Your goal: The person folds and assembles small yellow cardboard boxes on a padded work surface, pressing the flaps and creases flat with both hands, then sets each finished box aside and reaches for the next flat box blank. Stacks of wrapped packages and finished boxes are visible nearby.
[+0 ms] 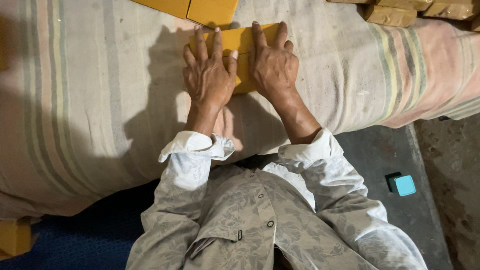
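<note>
Pressing flat under both hands (240,70), yellow card (244,42) lies w/ long axis left-right.

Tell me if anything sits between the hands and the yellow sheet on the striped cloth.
Nothing visible does. The left hand and right hand both lie flat, directly on the yellow sheet, which rests on the striped cloth.

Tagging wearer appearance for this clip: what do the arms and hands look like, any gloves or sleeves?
Both hands are bare: no gloves, rings or watch visible on the left hand or right hand. Long sleeves in pale grey-beige fabric with a faint leaf pattern, turned back at the wrists to show white cuffs. Forearms bare between cuffs and hands. The matching shirt has dark buttons.
</note>
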`<state>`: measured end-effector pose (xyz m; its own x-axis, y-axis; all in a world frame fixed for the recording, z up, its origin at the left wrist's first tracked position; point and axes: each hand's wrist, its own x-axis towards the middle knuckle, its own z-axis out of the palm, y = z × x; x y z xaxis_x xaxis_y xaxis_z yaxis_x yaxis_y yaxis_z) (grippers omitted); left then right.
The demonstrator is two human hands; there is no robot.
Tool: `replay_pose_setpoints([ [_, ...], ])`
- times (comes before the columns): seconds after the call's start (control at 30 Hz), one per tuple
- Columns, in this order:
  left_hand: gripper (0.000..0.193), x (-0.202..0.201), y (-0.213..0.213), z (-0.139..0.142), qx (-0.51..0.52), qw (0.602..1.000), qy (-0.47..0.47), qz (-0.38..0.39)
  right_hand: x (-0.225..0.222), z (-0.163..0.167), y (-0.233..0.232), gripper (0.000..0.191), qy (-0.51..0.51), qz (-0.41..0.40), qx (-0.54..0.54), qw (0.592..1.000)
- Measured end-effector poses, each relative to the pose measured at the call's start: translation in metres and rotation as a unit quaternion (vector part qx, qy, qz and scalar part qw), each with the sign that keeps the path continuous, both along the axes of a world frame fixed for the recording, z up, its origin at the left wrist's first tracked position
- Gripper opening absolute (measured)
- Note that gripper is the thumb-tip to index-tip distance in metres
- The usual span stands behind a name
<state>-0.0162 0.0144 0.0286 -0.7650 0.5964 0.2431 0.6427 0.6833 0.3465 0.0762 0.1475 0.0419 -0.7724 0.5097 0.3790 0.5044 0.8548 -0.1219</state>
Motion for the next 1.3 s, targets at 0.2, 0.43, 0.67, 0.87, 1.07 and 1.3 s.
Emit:
replay_pose_setpoints([
  [0.2,0.051,0.000,-0.002,-0.004,0.041,0.999,0.006,0.004,0.003,-0.004,-0.002,0.056,0.036,0.009,0.024,0.999],
  [0.43,0.051,0.001,-0.003,-0.002,0.028,0.999,0.022,-0.002,0.002,0.001,-0.002,0.053,0.001,-0.002,0.006,1.000],
  [0.67,0.055,0.008,-0.009,-0.001,0.058,0.996,0.064,-0.008,0.007,0.000,-0.006,0.056,0.043,0.016,0.042,0.998],
  [0.87,0.052,0.006,-0.006,-0.001,0.060,0.996,0.073,-0.003,0.005,0.002,-0.004,0.049,0.039,0.007,-0.008,0.999],
  [1.07,0.062,-0.006,0.005,0.009,0.009,1.000,-0.026,0.011,0.000,0.000,-0.001,0.050,0.026,0.001,0.008,1.000],
  [1.3,0.045,-0.013,0.002,0.014,0.054,0.998,-0.018,0.014,0.001,-0.002,0.009,0.045,0.020,0.008,-0.028,0.999],
])
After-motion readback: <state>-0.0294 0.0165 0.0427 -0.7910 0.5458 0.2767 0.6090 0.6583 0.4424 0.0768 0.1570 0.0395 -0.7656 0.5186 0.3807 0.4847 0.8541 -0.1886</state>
